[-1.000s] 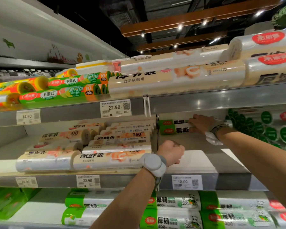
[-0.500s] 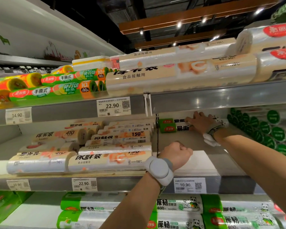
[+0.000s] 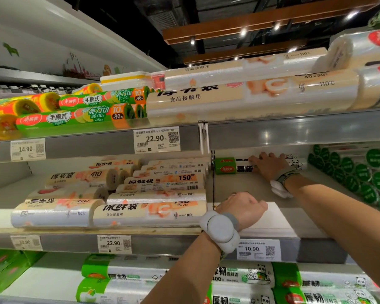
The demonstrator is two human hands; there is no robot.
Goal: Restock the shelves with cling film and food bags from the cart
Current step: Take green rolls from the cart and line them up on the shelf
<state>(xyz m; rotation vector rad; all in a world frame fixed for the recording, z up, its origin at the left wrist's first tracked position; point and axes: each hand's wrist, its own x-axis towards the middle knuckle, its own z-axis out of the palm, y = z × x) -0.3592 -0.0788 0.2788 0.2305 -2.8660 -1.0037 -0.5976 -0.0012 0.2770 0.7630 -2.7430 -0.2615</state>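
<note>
The green-ended, panda-printed plastic film roll (image 3: 226, 166) lies at the back, just right of the thin black shelf divider (image 3: 213, 183), its long axis running straight away from the divider. The right hand (image 3: 270, 167), the nearer one, lies flat-fingered on it. The left hand (image 3: 242, 208) is clenched by the divider's front end, and I cannot tell whether it holds anything.

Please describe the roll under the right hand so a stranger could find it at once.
Find the middle shelf, section right of the divider, above the 10.90 tag. The roll lies sideways at the back, under the right hand. Its green left end with a red oval sets it apart from the beige rolls beyond the divider.
</note>
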